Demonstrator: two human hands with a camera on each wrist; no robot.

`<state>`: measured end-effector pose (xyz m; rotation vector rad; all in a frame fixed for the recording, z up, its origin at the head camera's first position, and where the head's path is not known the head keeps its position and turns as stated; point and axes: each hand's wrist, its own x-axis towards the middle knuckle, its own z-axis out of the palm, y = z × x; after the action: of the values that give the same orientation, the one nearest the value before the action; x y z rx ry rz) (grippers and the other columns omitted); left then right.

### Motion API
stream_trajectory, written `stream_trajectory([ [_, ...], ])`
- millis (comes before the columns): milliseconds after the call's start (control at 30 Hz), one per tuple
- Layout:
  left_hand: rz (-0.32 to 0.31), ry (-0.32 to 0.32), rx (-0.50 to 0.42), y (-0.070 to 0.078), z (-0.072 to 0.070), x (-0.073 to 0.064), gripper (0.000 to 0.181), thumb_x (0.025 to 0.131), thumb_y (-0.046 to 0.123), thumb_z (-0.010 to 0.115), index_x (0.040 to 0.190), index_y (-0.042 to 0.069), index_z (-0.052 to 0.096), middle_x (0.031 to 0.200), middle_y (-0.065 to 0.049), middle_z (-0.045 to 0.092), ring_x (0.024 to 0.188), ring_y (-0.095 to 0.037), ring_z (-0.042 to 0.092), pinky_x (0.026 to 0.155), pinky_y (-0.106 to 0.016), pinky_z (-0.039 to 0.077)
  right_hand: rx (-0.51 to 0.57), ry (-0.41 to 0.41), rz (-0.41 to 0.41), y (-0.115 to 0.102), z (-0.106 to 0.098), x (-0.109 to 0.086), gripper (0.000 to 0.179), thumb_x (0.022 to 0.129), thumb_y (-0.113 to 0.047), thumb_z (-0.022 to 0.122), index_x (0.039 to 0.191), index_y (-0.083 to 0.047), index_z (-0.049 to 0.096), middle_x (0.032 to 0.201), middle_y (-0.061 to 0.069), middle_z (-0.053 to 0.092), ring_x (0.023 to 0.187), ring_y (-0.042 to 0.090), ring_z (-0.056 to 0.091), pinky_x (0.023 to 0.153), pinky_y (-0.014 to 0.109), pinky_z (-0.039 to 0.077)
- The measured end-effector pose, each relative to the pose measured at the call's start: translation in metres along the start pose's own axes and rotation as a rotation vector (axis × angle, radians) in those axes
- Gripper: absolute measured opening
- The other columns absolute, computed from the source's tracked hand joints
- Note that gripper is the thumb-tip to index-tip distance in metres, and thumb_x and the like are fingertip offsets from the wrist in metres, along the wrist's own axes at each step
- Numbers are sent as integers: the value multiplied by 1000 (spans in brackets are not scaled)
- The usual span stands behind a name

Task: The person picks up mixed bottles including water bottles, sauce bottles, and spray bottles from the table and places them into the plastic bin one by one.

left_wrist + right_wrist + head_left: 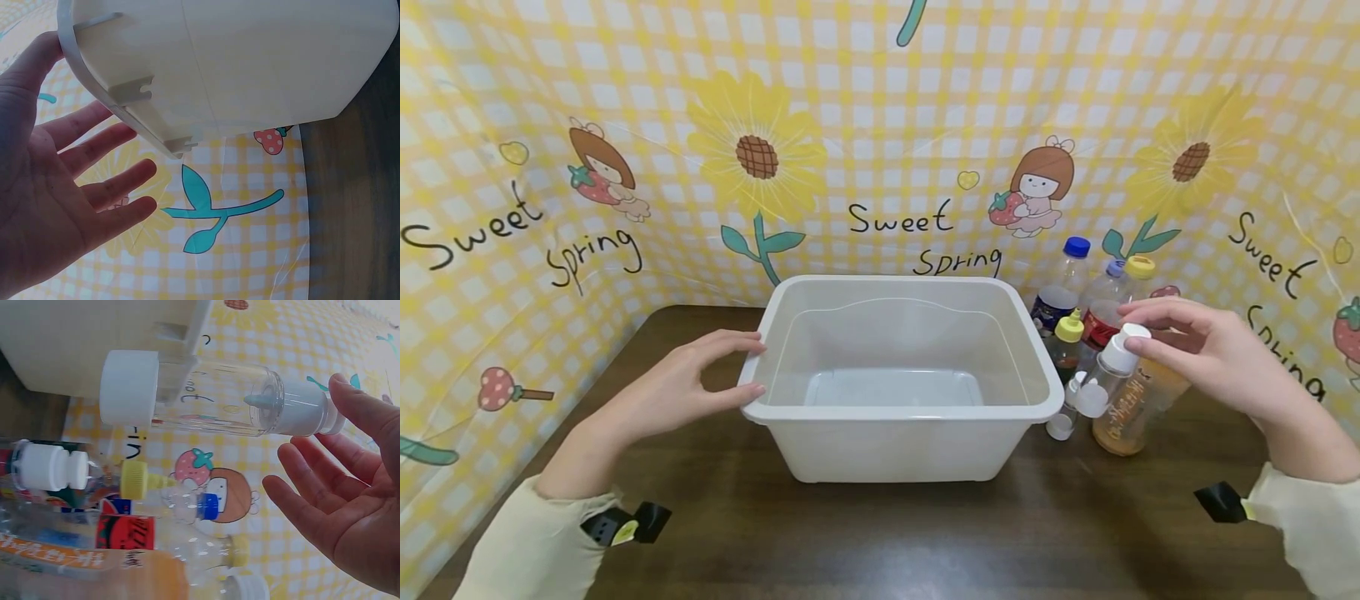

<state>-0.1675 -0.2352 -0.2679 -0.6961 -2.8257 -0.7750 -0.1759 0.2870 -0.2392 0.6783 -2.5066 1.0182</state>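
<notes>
A clear bottle (1109,381) with a white cap and a white base hangs tilted beside the tub's right side. My right hand (1232,358) pinches it by the cap between thumb and fingertips; in the right wrist view the bottle (215,394) looks see-through, with nothing visible inside but a pale nozzle tip. At the middle stands an off-white plastic tub (895,450). With fingers fairly straight, my left hand (673,383) touches the tub's left rim. The left wrist view has the thumb at that rim and the other fingers spread along its outer side.
Several bottles crowd right of the tub: one with a blue cap (1072,271), one with a yellow pointed cap (1069,327), a red-labelled one (1099,329) and an orange-tinted one (1123,433). A checked yellow cloth (880,108) hangs behind the dark wooden table (880,542).
</notes>
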Motion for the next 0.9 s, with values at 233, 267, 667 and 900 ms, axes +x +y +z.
stream_trajectory([
  [233, 10, -9, -3, 3, -1, 2, 47, 84, 38, 67, 124, 13, 57, 136, -9, 51, 126, -30, 47, 98, -53, 40, 11, 12, -17, -9, -10, 10, 20, 82, 4, 65, 101, -3, 66, 111, -25, 59, 95, -12, 57, 77, 1, 44],
  [267, 7, -10, 1, 3, -1, 2, 48, 84, 38, 67, 124, 13, 57, 136, -9, 51, 126, -30, 47, 98, -53, 40, 9, 12, -24, -11, -12, 13, 19, 83, 4, 65, 101, -2, 65, 111, -25, 59, 96, -12, 57, 77, 1, 44],
  [667, 12, -17, 5, 3, -3, 1, 48, 84, 37, 68, 124, 12, 57, 135, -9, 52, 125, -31, 47, 97, -53, 41, 23, -17, -62, -26, -23, 36, 19, 84, 4, 63, 102, -1, 64, 111, -22, 60, 96, -11, 58, 72, 4, 47],
  [900, 21, -5, 13, 3, -2, 1, 48, 83, 36, 69, 123, 12, 58, 133, -9, 54, 123, -29, 50, 97, -50, 42, 20, -28, -50, -36, -24, 47, 17, 88, -1, 61, 104, -4, 65, 113, -20, 60, 100, -9, 57, 78, 2, 44],
])
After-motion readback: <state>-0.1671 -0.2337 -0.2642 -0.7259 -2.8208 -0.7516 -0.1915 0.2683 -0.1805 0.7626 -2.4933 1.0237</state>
